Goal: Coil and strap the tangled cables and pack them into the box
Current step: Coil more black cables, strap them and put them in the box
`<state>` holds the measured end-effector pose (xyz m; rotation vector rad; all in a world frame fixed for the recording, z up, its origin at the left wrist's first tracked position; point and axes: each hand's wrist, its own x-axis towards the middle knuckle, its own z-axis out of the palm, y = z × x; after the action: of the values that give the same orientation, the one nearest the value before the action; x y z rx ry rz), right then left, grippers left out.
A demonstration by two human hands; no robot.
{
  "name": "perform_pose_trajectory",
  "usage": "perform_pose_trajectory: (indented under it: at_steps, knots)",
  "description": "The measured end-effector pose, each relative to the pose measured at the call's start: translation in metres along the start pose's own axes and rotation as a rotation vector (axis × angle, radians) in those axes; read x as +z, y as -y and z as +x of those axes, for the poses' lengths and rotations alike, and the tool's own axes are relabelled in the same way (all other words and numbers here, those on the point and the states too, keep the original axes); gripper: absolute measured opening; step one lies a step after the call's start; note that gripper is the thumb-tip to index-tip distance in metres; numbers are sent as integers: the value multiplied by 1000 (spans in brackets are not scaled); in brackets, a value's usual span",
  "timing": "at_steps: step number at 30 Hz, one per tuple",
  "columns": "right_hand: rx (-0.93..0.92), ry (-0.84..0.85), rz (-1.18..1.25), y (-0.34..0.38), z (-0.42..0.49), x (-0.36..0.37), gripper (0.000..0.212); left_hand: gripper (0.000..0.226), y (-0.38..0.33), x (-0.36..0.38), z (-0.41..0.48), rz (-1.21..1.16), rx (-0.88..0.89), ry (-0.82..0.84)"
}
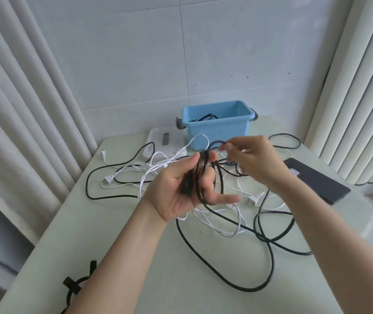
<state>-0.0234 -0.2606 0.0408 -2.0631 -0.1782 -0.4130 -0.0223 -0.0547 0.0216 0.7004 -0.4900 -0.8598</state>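
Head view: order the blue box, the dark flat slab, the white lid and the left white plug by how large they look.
1. blue box
2. dark flat slab and white lid: too close to rank, since the lid is partly hidden by the box
3. white plug, smallest

Two bare hands work above a pale worktop (135,257). The left hand (181,191), palm up, holds loops of a black cable (200,175) wound round its fingers. The right hand (253,162) pinches the same cable just above. Tangled white cables (158,165) sprawl on the worktop beneath. A blue box (217,130) stands at the far edge, with a dark cable inside. Black straps (74,285) lie at the near left corner.
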Motion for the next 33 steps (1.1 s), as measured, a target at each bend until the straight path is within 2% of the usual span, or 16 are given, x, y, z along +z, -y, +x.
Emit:
perform_pose_trajectory:
  at_steps: [3, 6, 10, 13, 17, 20, 23, 27, 31, 33]
  knots:
    - [166, 233, 338, 1, -7, 19, 30, 26, -1, 10, -2, -16, 130, -11]
    - [195, 395, 529, 1, -11, 32, 43, 18, -7, 12, -6, -42, 236, -75]
    - [177, 377, 524, 4, -12, 34, 41, 20, -6, 3, -9, -53, 235, -125]
    - [143, 315, 348, 6, -10, 27, 41, 24, -9, -7, -7, -2, 130, -92]
    - [-78, 255, -202, 7, -7, 17, 39, 34, -11, -6, -3, 93, 9, -200]
    - [-210, 279, -326, 8, -9, 17, 38, 36, -11, -4, -1, 111, -88, -293]
    - [-258, 271, -299, 8, -10, 20, 39, 40, -14, -7, -1, 32, -107, -177]
    - [-188, 252, -161, 4, -6, 14, 40, 45, -23, -11, -3, -24, 23, -131]
    - [-31, 265, -72, -16, 1, -1, 13, 44, -45, -23, -15, -172, 278, -153]
    - [74, 315, 64, -20, 2, -5, 2, 43, -57, -31, -23, -233, 445, -221]
